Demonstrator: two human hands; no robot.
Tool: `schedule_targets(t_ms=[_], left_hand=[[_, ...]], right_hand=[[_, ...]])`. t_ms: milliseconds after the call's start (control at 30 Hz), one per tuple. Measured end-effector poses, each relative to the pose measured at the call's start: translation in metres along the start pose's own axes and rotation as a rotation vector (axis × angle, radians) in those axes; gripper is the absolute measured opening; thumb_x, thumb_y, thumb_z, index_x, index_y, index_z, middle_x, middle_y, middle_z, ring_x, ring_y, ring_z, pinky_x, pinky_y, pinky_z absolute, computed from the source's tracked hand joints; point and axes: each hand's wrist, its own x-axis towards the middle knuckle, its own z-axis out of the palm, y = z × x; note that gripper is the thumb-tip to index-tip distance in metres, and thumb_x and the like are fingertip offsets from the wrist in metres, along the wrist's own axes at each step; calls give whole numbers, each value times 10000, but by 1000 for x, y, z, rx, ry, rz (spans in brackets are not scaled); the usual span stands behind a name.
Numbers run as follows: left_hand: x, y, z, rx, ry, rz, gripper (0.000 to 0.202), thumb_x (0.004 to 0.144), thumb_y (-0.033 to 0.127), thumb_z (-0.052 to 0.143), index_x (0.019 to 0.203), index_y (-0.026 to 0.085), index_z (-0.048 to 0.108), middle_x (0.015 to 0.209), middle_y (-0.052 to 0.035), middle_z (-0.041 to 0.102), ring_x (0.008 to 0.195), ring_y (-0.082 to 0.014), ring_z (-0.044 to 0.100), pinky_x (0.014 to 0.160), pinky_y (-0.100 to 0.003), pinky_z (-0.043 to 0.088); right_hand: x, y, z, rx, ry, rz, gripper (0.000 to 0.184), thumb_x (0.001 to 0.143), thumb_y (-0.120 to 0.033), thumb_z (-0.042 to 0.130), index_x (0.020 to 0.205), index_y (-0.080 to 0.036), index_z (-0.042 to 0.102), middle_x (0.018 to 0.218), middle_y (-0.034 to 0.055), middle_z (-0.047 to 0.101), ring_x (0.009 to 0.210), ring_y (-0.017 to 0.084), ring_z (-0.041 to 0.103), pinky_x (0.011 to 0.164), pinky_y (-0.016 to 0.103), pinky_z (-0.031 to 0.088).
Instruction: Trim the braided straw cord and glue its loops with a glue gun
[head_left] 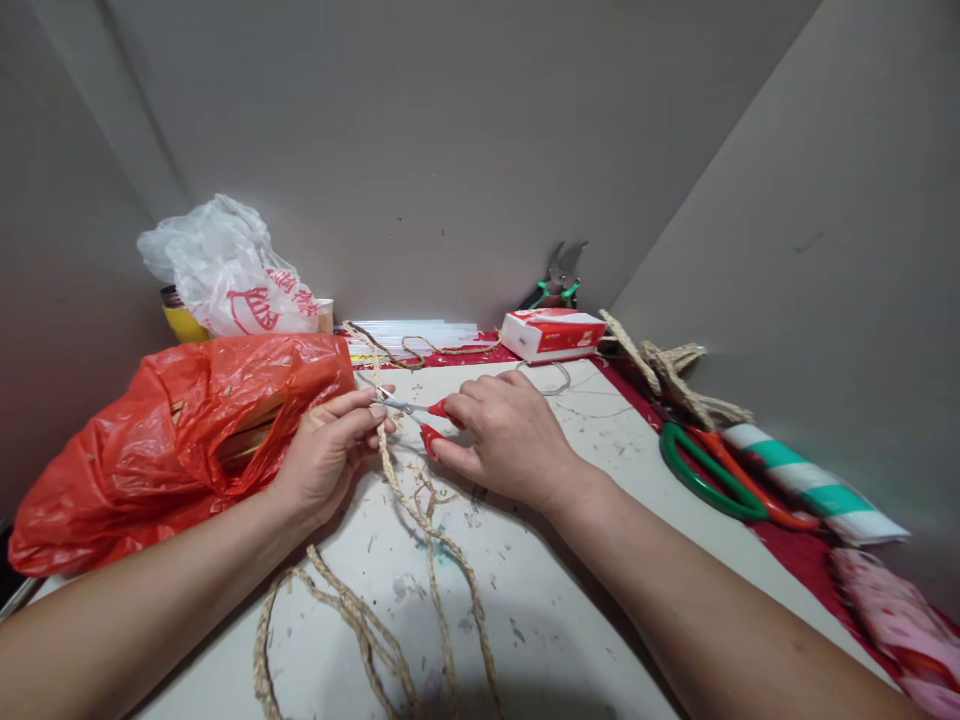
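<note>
My left hand (330,455) pinches a braided straw rope (442,545) between thumb and fingers, just in front of a red plastic bag (165,440). My right hand (510,435) is closed on small scissors with red handles (420,412), and their blades point left, right at the rope by my left fingertips. The rope trails toward me in loops across a white, scratched work board (600,470). Another length of it runs back toward the wall.
A white plastic bag (232,270) over a yellow tub stands back left. A red-and-white box (555,333), green-handled pliers (559,280) and clear sticks (416,332) lie at the back. On the right are large green and orange scissors (712,470), a striped roll (810,480) and more rope (675,375).
</note>
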Motion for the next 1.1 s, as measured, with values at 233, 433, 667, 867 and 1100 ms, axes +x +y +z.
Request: schedule_targets(t_ms=[233, 433, 667, 867, 1100], left_hand=[[1, -1, -2, -6, -48, -22, 157, 671, 145, 724, 814, 127, 660, 624, -6, 656, 520, -59, 534, 535, -156, 418], [0, -2, -1, 41, -97, -35, 112, 712, 154, 689, 815, 121, 660, 643, -12, 643, 528, -60, 518, 530, -157, 419], [-1, -2, 1, 46, -96, -29, 130, 700, 158, 699, 824, 121, 692, 632, -4, 630, 521, -53, 508, 521, -147, 405], [-1, -5, 1, 55, -89, -33, 73, 677, 159, 707, 736, 119, 688, 615, -6, 632, 504, -56, 508, 518, -159, 410], [0, -4, 1, 44, -62, -59, 79, 666, 159, 715, 722, 125, 670, 614, -3, 634, 488, -49, 496, 504, -153, 409]], right_hand=[[1, 0, 1, 26, -22, -5, 282, 809, -422, 557, 751, -166, 659, 682, 35, 621, 682, 175, 508, 690, 315, 251], [0, -1, 1, 9, -7, -18, 279, 809, -412, 546, 751, -164, 659, 676, 35, 616, 678, 174, 502, 688, 316, 252], [0, -2, 1, 0, 5, -19, 269, 798, -410, 562, 781, -164, 670, 700, 44, 623, 696, 181, 505, 694, 316, 255], [0, -4, 0, 0, -7, -14, 273, 793, -407, 563, 775, -160, 677, 689, 47, 622, 691, 184, 512, 690, 324, 255], [1, -5, -2, 41, -22, -30, 276, 785, -385, 555, 655, -164, 658, 591, 32, 619, 586, 151, 486, 649, 309, 254]])
